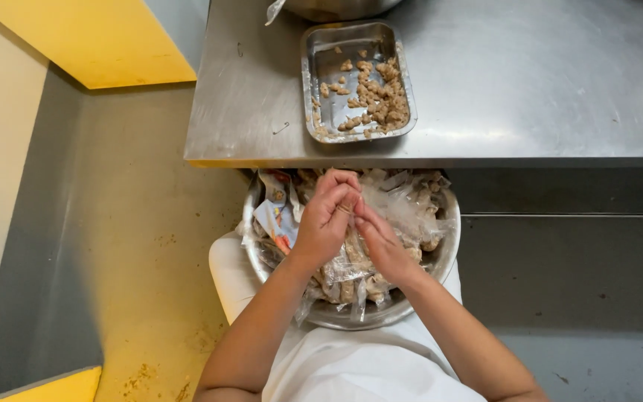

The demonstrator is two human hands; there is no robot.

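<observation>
A large steel bowl [440, 260] rests on my lap, full of clear plastic wrappers and brown, wrapped food pieces [411, 212]. My left hand [327, 216] and my right hand [381, 242] meet over the bowl, fingertips pinched together on one small wrapped piece [348, 211]. Up on the steel table [530, 82], a rectangular metal tray [312, 82] holds several unwrapped brown chunks [381, 97], mostly on its right side.
A bigger metal bowl's edge [336, 9] shows at the table's far side. A colourful printed packet [277, 216] lies in the lap bowl at left. A yellow-stained floor [143, 246] lies at left, with a yellow block [98, 37] at the upper left.
</observation>
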